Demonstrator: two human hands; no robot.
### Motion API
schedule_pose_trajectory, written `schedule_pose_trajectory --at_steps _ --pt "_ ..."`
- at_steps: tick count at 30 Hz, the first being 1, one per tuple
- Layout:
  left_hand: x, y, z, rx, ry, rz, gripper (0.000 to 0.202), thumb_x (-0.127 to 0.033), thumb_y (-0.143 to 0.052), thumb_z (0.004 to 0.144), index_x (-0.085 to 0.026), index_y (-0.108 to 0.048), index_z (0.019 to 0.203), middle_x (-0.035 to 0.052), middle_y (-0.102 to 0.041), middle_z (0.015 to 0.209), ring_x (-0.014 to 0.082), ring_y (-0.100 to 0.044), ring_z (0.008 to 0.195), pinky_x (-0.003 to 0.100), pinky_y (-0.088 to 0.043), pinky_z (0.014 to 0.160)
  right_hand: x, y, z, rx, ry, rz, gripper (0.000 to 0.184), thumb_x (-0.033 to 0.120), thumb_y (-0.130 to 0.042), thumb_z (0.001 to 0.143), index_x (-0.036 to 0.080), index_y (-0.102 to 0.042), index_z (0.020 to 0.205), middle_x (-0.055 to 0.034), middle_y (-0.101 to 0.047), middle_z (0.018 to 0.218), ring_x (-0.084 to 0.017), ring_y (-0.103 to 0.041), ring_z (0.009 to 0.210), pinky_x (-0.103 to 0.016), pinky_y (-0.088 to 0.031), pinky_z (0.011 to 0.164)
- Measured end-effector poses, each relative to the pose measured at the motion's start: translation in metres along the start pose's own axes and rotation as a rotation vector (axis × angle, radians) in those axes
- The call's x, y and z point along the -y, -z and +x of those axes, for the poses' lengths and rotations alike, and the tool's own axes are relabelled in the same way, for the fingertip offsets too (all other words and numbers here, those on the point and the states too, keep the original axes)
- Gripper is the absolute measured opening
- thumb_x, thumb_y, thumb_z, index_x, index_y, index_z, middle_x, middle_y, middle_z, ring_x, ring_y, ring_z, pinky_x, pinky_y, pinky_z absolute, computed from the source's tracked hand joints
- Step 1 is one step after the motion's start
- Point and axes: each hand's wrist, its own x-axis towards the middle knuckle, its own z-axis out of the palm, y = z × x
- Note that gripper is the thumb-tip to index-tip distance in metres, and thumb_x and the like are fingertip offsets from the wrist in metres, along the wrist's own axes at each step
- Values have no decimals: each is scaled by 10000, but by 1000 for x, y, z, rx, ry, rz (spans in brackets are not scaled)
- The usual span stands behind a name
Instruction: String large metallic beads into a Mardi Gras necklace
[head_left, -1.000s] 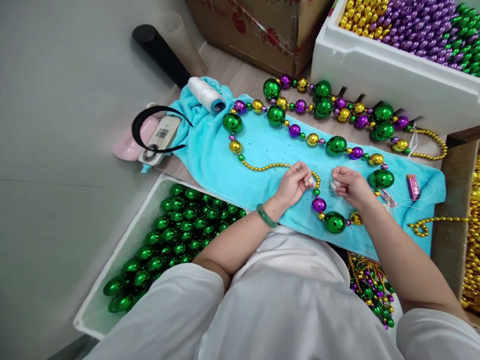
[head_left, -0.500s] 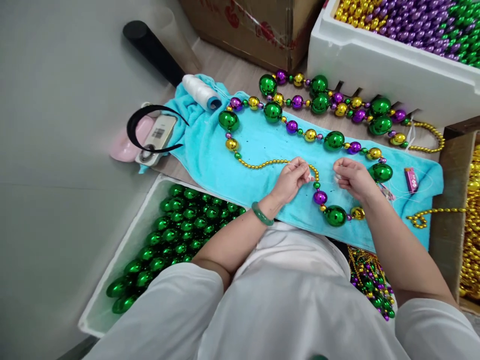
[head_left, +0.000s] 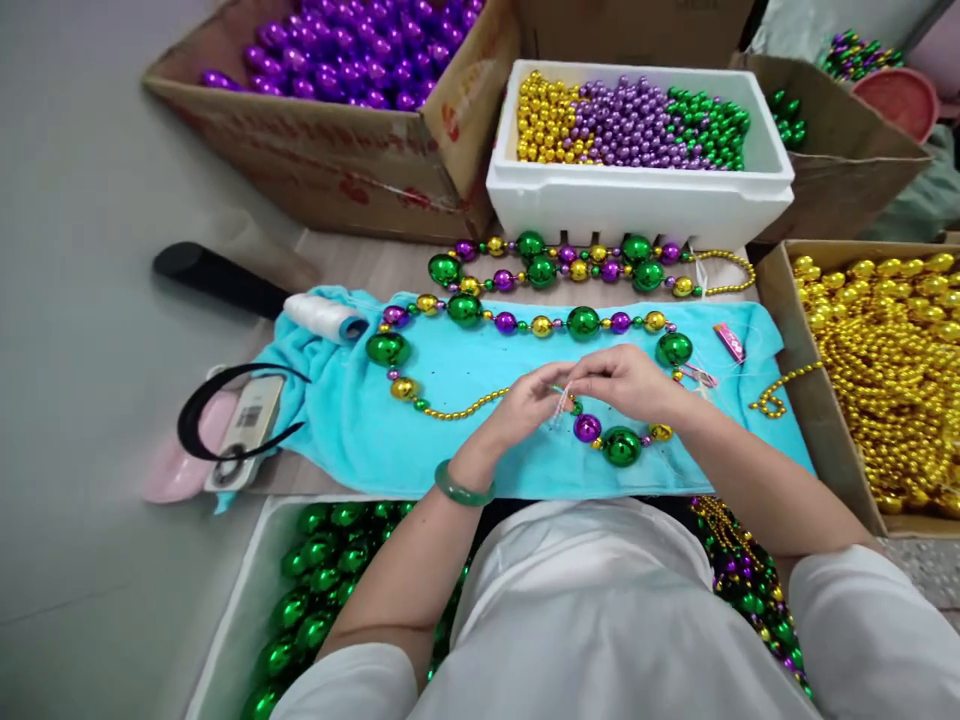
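Note:
My left hand (head_left: 521,408) and my right hand (head_left: 626,382) meet over a turquoise towel (head_left: 480,440), fingertips pinched together on a thin white thread (head_left: 561,402). A green bangle (head_left: 463,488) circles my left wrist. The thread belongs to a bead necklace (head_left: 525,324) of green, purple and gold balls that loops across the towel. Its purple bead (head_left: 586,428) and large green bead (head_left: 622,446) lie just below my fingers. A chain of small gold beads (head_left: 457,410) runs left from my left hand.
A white foam box (head_left: 637,205) of gold, purple and green beads stands behind the towel. A cardboard box of purple balls (head_left: 337,70) is at back left, gold beads (head_left: 892,360) at right, a tray of green balls (head_left: 315,570) at front left. A thread spool (head_left: 324,318) and black headband (head_left: 225,420) lie left.
The view tilted up, showing the boxes behind. My two hands, apart before, have come together and now pinch the thread between them.

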Motion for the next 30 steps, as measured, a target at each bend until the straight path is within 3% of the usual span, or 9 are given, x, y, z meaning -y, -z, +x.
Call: schedule_pose_trajectory --at_steps 5,8,10,13,16,22,24,27,30 --pt "-23 2 5 -46 -49 375 143 -310 -663 793 -174 -688 756 37 -663 798 148 -603 784 270 -487 747 8 23 9 -25 29 77 169 286 -642 785 143 -687 707 0 -612 617 -104 -542 607 -243 -424 589" --pt "-42 7 5 -74 21 426 133 -278 -589 829 -173 -632 761 -3 -593 693 93 -530 574 222 -450 546 -4 28 9 -128 73 138 252 348 -631 810 176 -710 975 -51 -695 867 -174 -628 833 -308 -508 710" --pt "-56 16 5 -91 65 441 129 -268 -561 838 -169 -607 768 -24 -557 646 66 -478 485 200 -403 467 -15 27 4 -195 107 91 465 390 -675 783 237 -629 1220 -77 -665 1152 -248 -578 1125 -399 -510 870" --pt "-80 32 6 -179 26 516 114 -252 -580 823 -162 -609 759 -26 -561 634 50 -472 479 181 -382 455 -30 19 -5 -37 5 -57 822 460 -777 676 286 -462 1415 -102 -582 1330 -324 -492 1274 -504 -450 996" --pt "-106 44 10 -288 -52 581 105 -247 -592 814 -162 -613 756 -14 -586 657 53 -496 518 174 -386 462 -40 4 -6 110 -63 -171 987 482 -824 605 269 -393 1467 -122 -552 1378 -355 -512 1261 -519 -414 1046" --pt "-145 54 21 -427 -114 505 68 -235 -595 804 -176 -589 771 -30 -557 624 40 -437 424 174 -337 379 -38 -20 21 -38 40 -28 1002 426 -820 618 264 -328 1477 -111 -398 1506 -338 -426 1340 -483 -388 1071" --pt "-157 58 25 -456 -115 444 55 -226 -585 810 -178 -579 785 -29 -565 638 38 -434 409 175 -337 367 -32 -22 30 -94 55 58 994 407 -842 577 241 -370 1436 -127 -464 1442 -340 -457 1305 -480 -405 1045" --pt "-177 69 30 -529 -139 421 49 -201 -583 806 -173 -568 768 -26 -570 657 32 -425 406 170 -318 358 -16 -15 36 -73 59 283 737 378 -808 611 210 -500 1259 -76 -668 1045 -260 -647 946 -414 -513 836" --pt "-198 82 33 -592 -175 481 70 -173 -595 790 -165 -563 729 -33 -549 620 24 -401 403 167 -283 360 6 4 32 4 55 471 450 363 -758 674 193 -559 1040 4 -642 705 -168 -621 638 -315 -493 643"
